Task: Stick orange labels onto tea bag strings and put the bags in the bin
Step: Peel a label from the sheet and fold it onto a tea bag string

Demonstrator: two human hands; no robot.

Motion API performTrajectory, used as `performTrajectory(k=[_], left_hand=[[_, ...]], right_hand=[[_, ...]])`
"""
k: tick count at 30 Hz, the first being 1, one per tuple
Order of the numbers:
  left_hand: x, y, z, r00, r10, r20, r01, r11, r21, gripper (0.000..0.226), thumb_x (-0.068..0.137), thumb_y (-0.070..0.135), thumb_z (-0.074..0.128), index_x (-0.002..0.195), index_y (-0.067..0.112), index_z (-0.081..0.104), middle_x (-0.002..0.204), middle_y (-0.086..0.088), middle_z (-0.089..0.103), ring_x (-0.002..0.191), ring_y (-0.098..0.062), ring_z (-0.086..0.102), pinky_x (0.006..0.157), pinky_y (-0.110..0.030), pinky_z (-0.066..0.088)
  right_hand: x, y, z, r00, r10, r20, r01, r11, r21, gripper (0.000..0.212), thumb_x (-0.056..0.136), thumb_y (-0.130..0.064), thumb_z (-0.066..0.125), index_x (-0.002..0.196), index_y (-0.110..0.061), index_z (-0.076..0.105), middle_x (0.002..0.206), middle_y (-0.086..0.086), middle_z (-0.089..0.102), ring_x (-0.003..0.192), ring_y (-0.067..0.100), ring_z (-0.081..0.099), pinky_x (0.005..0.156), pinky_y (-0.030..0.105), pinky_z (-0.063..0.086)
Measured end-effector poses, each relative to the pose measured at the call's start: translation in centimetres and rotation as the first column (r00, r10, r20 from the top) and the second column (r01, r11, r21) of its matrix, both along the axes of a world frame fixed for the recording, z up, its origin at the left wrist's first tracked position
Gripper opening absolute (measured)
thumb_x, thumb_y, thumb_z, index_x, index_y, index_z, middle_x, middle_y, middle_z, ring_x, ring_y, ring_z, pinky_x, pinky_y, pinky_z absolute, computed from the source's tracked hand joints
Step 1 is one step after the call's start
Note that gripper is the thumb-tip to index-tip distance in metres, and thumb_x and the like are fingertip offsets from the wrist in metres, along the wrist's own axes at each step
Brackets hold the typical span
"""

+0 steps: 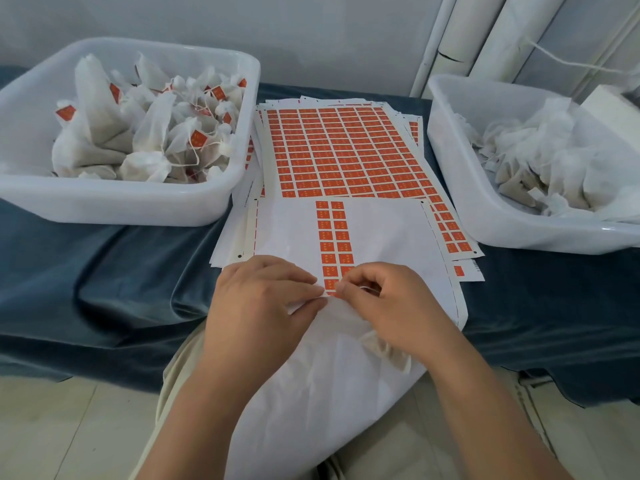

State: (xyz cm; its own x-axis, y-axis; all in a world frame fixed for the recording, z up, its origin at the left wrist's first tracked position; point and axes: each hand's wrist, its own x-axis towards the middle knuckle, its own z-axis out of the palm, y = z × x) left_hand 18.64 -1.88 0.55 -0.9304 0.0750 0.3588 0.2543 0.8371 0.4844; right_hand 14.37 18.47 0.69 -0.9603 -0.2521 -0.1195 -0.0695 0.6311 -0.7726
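A large white backing sheet point(381, 233), bearing only two short columns of small orange rectangular labels point(334, 237), lies over a stack of full label sheets point(346, 150) on the blue-velvet-covered tabletop point(104, 271) and droops off the near edge onto the person's lap. Both hands meet at the near end of those columns. The left hand point(266, 299) pinches the sheet just beside the lowest label point(330, 285), and the right hand point(388, 303) has its fingertips closed at that same label, with a white mesh tea bag point(384, 351) tucked under its palm on the sheet's near part. Whether the string is already between the fingers I cannot tell. The step appears to be peeling one label. It likely goes best if the left hand keeps the sheet bent and taut while the right lifts a corner cleanly, then folds the label squarely over the string. Left of the sheet stands a white plastic bin of labelled bags point(114, 202), and right of it a white plastic bin of plain bags point(485, 216).
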Motion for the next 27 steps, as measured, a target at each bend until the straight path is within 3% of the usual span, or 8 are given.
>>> performTrajectory(k=[7,15,21,25,27], left_hand=[[0.07,0.13,0.23,1.0,-0.001,-0.029,0.001,1.0,-0.019,0.015,0.084,0.043,0.082,0.094,0.034,0.087,0.096,0.015,0.08,0.099,-0.016,0.072,0.085,-0.049,0.055],[0.19,0.13,0.19,0.999,0.019,-0.037,-0.019,1.0,-0.02,0.011,0.083,0.039,0.085,0.093,0.035,0.086,0.099,0.017,0.079,0.103,-0.016,0.07,0.088,-0.046,0.051],[0.33,0.35,0.63,0.999,0.006,-0.044,-0.007,0.999,-0.032,0.011,0.082,0.04,0.085,0.093,0.037,0.086,0.099,0.017,0.079,0.104,-0.017,0.07,0.087,-0.048,0.051],[0.36,0.43,0.58,0.999,0.009,-0.053,-0.011,0.999,-0.045,0.009,0.082,0.037,0.087,0.09,0.035,0.086,0.098,0.015,0.08,0.103,-0.019,0.071,0.087,-0.047,0.05],[0.37,0.35,0.52,0.998,0.012,-0.054,-0.014,0.999,-0.037,0.009,0.082,0.038,0.086,0.09,0.034,0.086,0.099,0.015,0.08,0.104,-0.018,0.07,0.089,-0.048,0.05]], right_hand=[[0.47,-0.32,-0.04,0.998,0.017,-0.057,-0.014,0.999,0.04,0.019,0.09,-0.061,0.07,0.097,-0.044,0.072,0.096,-0.035,0.069,0.098,-0.017,0.061,0.082,0.011,0.051],[0.01,-0.31,0.8,0.995,0.018,0.095,-0.015,0.999,-0.033,0.011,0.096,-0.048,0.069,0.098,-0.038,0.072,0.11,-0.027,0.071,0.101,-0.001,0.067,0.099,0.028,0.056],[0.31,-0.43,0.56,0.999,0.033,-0.011,-0.033,0.999,0.014,0.018,0.09,-0.06,0.07,0.088,-0.042,0.07,0.095,-0.041,0.064,0.094,-0.017,0.061,0.073,0.01,0.048],[0.22,-0.43,0.36,0.998,0.056,0.016,-0.056,0.998,0.021,0.018,0.095,-0.056,0.066,0.089,-0.039,0.07,0.095,-0.029,0.07,0.092,-0.006,0.066,0.083,0.018,0.053],[0.1,-0.2,0.5,0.997,0.053,0.054,-0.054,0.999,0.007,0.017,0.096,-0.054,0.064,0.092,-0.038,0.069,0.098,-0.029,0.07,0.095,-0.008,0.065,0.084,0.016,0.051]])
